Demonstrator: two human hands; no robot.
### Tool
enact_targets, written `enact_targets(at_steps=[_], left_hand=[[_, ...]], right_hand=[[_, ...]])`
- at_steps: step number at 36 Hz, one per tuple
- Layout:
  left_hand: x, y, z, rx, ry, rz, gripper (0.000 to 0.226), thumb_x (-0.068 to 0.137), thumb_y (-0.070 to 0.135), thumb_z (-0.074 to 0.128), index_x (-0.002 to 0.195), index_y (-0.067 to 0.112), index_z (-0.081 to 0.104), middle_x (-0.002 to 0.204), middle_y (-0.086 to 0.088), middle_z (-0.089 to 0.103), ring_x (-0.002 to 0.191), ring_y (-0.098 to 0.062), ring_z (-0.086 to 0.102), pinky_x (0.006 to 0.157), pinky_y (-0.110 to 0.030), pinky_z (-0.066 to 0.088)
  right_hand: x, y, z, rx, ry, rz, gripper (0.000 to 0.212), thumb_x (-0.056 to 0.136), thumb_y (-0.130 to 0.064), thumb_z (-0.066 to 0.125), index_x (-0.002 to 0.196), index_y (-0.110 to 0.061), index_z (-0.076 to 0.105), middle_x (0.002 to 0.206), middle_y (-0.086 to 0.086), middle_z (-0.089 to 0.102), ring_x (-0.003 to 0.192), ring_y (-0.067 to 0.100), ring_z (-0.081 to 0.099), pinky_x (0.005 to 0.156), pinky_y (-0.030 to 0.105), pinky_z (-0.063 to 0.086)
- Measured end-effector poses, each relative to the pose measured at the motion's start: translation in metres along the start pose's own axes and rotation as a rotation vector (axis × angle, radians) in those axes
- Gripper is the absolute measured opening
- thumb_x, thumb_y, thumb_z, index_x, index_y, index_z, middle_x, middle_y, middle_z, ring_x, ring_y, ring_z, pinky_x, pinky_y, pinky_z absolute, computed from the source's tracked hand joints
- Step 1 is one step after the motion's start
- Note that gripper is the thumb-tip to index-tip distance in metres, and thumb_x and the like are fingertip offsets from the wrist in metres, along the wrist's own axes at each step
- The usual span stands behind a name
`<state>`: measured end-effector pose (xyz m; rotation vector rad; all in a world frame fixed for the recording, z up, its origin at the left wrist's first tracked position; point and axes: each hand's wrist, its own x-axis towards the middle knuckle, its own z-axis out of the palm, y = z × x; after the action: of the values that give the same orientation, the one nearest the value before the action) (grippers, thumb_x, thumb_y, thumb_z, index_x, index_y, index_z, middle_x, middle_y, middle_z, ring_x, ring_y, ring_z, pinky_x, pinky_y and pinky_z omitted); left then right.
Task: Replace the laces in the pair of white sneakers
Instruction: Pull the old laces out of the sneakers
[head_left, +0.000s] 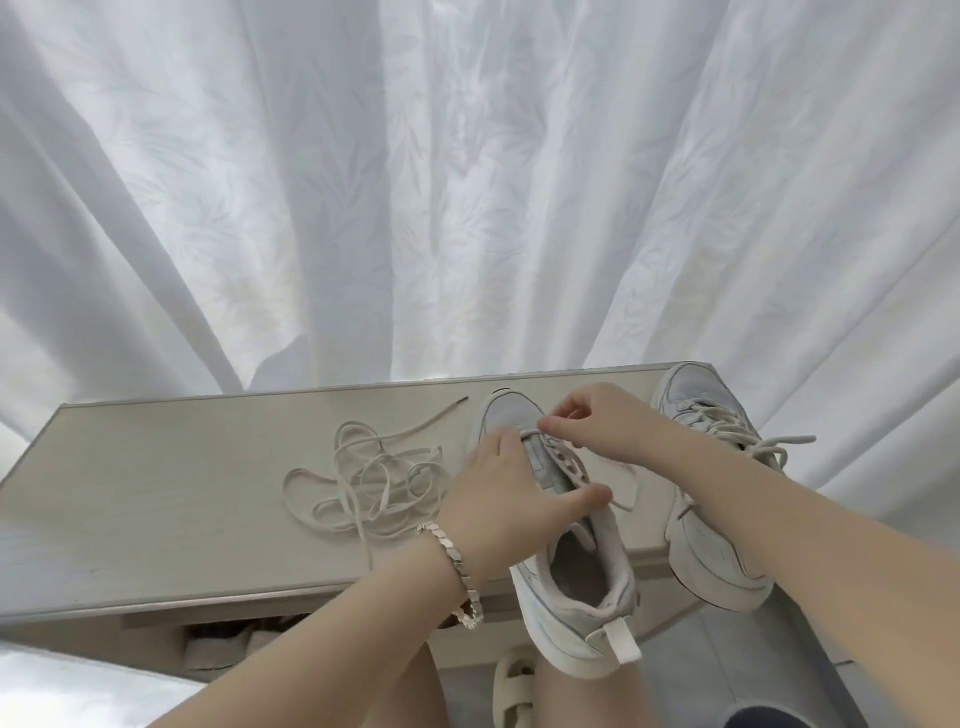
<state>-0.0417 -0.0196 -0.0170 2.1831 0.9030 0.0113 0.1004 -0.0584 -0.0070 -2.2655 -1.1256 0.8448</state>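
The sneaker (566, 587) being worked on lies on a pale shelf (182, 493), toe pointing away and heel overhanging the near edge. Most of its eyelets look bare; a lace (623, 486) crosses only the row nearest the toe and loops off to the sneaker's right. The right hand (597, 423) pinches this lace just above that toe row, while the left hand (493, 499) lies spread over the sneaker's left side, thumb pressed across the tongue to steady it. This looks like threading at the first eyelets, though it could be the last of an unlacing. Next, the pinched end likely needs feeding through an eyelet and evening up. A loose lace (363, 478) lies tangled left of the sneaker; a second sneaker (711, 545), fully laced, sits to its right.
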Motion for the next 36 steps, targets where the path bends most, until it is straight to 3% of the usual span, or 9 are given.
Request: enact_targets(at_steps=[2, 6, 10, 13, 18, 25, 28, 33, 36], left_hand=[[0.003, -0.001, 0.003, -0.057, -0.026, -0.022, 0.086, 0.068, 0.066, 0.062, 0.138, 0.024, 0.035, 0.139, 0.008, 0.036, 0.132, -0.013, 0.03, 0.109, -0.034, 0.029], [0.006, -0.002, -0.002, -0.165, -0.102, -0.019, 0.051, 0.06, 0.046, 0.062, 0.104, 0.036, 0.037, 0.12, 0.01, 0.039, 0.121, -0.01, 0.038, 0.1, -0.025, 0.033], [0.007, -0.001, -0.007, -0.207, -0.158, 0.003, 0.061, 0.054, 0.041, 0.052, 0.113, 0.033, 0.037, 0.115, 0.014, 0.031, 0.111, -0.004, 0.035, 0.089, -0.019, 0.028], [0.006, -0.002, -0.003, -0.169, -0.112, -0.005, 0.075, 0.063, 0.052, 0.06, 0.131, 0.028, 0.038, 0.116, 0.015, 0.033, 0.106, -0.004, 0.038, 0.089, -0.022, 0.031], [0.008, -0.007, 0.004, -0.069, -0.099, 0.04, 0.08, 0.055, 0.05, 0.05, 0.132, 0.033, 0.036, 0.118, 0.017, 0.038, 0.115, -0.007, 0.043, 0.1, -0.031, 0.038], [0.011, -0.007, 0.011, -0.043, -0.096, 0.086, 0.083, 0.054, 0.045, 0.049, 0.134, 0.033, 0.038, 0.115, 0.015, 0.04, 0.117, -0.008, 0.042, 0.101, -0.035, 0.038], [0.012, -0.012, 0.015, -0.057, -0.064, 0.104, 0.082, 0.055, 0.046, 0.048, 0.135, 0.032, 0.038, 0.126, 0.012, 0.042, 0.129, -0.011, 0.035, 0.106, -0.037, 0.034], [0.012, -0.018, 0.018, -0.114, -0.027, 0.106, 0.072, 0.06, 0.044, 0.048, 0.132, 0.036, 0.042, 0.129, 0.016, 0.044, 0.133, -0.008, 0.032, 0.108, -0.038, 0.032], [0.011, -0.019, 0.018, -0.14, -0.014, 0.108, 0.069, 0.062, 0.043, 0.049, 0.13, 0.038, 0.043, 0.13, 0.018, 0.044, 0.133, -0.008, 0.033, 0.108, -0.037, 0.032]], right_hand=[[0.004, -0.005, 0.001, -0.053, -0.053, 0.031, 0.021, 0.085, -0.035, 0.065, 0.079, -0.015, 0.067, 0.071, 0.0, 0.057, 0.07, 0.013, 0.051, 0.063, 0.022, 0.04], [0.008, -0.014, 0.0, -0.055, -0.104, 0.14, 0.025, 0.081, -0.026, 0.068, 0.076, -0.002, 0.07, 0.067, 0.007, 0.054, 0.063, 0.017, 0.048, 0.054, 0.021, 0.038], [0.009, -0.017, -0.001, -0.024, -0.11, 0.219, 0.032, 0.078, -0.009, 0.066, 0.054, -0.01, 0.045, 0.049, 0.004, 0.044, 0.042, 0.015, 0.039, 0.044, 0.019, 0.035], [0.006, -0.012, -0.003, 0.087, -0.126, 0.255, 0.029, 0.081, -0.003, 0.064, 0.058, -0.009, 0.047, 0.049, 0.003, 0.044, 0.043, 0.013, 0.042, 0.045, 0.019, 0.043], [-0.002, -0.003, -0.006, 0.238, -0.148, 0.299, 0.028, 0.088, -0.006, 0.061, 0.062, -0.009, 0.05, 0.055, 0.003, 0.046, 0.05, 0.012, 0.045, 0.048, 0.017, 0.043], [0.004, 0.002, -0.002, -0.308, 0.095, 0.011, 0.02, 0.087, -0.017, 0.055, 0.081, -0.001, 0.065, 0.076, 0.006, 0.058, 0.078, 0.02, 0.053, 0.066, 0.027, 0.04], [0.006, 0.002, -0.005, -0.114, 0.054, -0.022, 0.02, 0.088, -0.011, 0.054, 0.073, -0.002, 0.062, 0.061, -0.001, 0.058, 0.055, 0.003, 0.05, 0.053, 0.013, 0.037], [0.006, -0.004, -0.027, 0.65, -0.064, 0.102, 0.017, 0.093, -0.008, 0.051, 0.078, -0.015, 0.051, 0.06, -0.001, 0.048, 0.051, 0.01, 0.038, 0.05, 0.017, 0.033], [0.004, -0.006, -0.037, 0.367, 0.016, 0.105, 0.014, 0.091, -0.013, 0.056, 0.077, -0.014, 0.053, 0.066, 0.0, 0.051, 0.056, 0.012, 0.043, 0.051, 0.018, 0.037]])
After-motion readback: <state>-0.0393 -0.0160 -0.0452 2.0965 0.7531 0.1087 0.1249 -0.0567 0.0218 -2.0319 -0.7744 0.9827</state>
